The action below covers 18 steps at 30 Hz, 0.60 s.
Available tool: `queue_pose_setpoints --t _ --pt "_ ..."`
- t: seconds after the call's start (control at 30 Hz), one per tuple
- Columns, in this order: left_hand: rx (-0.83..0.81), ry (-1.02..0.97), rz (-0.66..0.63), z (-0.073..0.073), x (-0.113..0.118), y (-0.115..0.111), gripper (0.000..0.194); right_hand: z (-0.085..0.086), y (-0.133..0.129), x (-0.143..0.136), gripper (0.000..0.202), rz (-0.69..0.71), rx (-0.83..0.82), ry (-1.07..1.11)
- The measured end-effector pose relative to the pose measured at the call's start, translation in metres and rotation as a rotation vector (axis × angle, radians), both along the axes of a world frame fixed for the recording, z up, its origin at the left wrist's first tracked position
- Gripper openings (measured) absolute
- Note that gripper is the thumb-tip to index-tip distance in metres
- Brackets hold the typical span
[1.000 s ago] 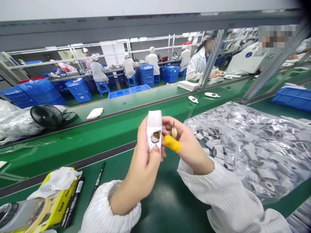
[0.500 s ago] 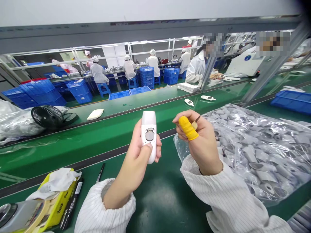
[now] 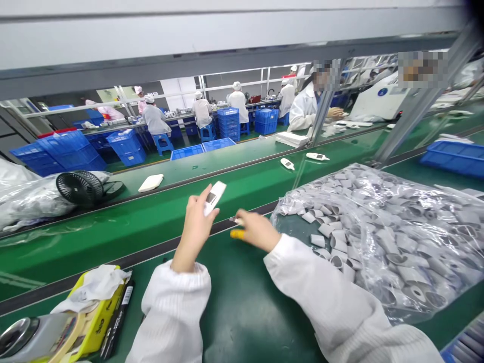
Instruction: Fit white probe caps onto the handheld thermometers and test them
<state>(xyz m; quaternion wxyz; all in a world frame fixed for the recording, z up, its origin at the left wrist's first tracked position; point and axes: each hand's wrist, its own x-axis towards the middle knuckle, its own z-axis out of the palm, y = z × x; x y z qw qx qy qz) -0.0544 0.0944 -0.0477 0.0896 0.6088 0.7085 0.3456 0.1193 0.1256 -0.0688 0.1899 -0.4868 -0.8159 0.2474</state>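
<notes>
My left hand [image 3: 194, 224] is closed around a white handheld device [image 3: 215, 197], raised at a tilt above the belt's near edge. A dark rectangular display shows on its face. Just to the right, my right hand [image 3: 257, 229] is blurred, with its fingers pinched together. It grips a small pale piece with a dark thin tip [image 3: 237, 221], whose kind I cannot make out. A yellow finger cot [image 3: 237, 234] covers the right thumb. Two similar white devices [image 3: 287, 164] with narrow tips lie on the green belt [image 3: 170, 196] beyond.
A clear plastic bag [image 3: 378, 222] of grey-white tubular caps spreads across the right side. At the left stand a yellow tray [image 3: 100, 322], black markers [image 3: 117, 322] and a small black fan [image 3: 77, 187]. A metal post [image 3: 327, 116] rises ahead; co-workers sit beyond.
The left hand has moved up and left and turned the device, from its round coin-cell opening to its display side. The right hand has come left and lower, closer to the device.
</notes>
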Motion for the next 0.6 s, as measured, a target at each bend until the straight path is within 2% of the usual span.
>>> queue_pose_setpoints --t 0.03,0.1,0.2,0.27,0.33,0.4,0.43,0.53,0.6 --pt "-0.049 0.0 0.05 -0.011 -0.012 0.011 0.056 -0.012 -0.002 -0.008 0.033 0.055 -0.047 -0.054" --pt "-0.126 0.005 0.157 -0.034 -0.036 0.028 0.04 -0.033 -0.006 -0.019 0.03 0.137 -0.114 -0.124" --pt "-0.178 0.017 0.29 -0.062 -0.062 0.039 0.036 -0.046 -0.006 -0.025 0.028 0.157 -0.158 -0.136" --pt "-0.162 0.029 0.337 -0.07 -0.069 0.039 0.038 -0.044 -0.001 -0.023 0.031 0.117 -0.146 -0.071" --pt "-0.093 0.045 0.323 -0.067 -0.067 0.038 0.041 -0.038 0.005 -0.019 0.037 0.077 -0.133 0.041" --pt "0.031 0.062 0.214 -0.054 -0.054 0.033 0.04 -0.031 0.01 -0.016 0.041 0.071 -0.159 0.179" --pt "0.106 0.073 0.117 -0.046 -0.045 0.028 0.038 -0.028 0.01 -0.015 0.041 0.088 -0.191 0.247" --pt "0.327 0.133 -0.307 -0.027 -0.012 -0.004 0.034 -0.018 0.002 -0.014 0.044 0.207 -0.311 0.417" --pt "0.441 0.207 -0.574 -0.022 0.008 -0.032 0.025 -0.011 -0.011 -0.015 0.048 0.335 -0.429 0.523"
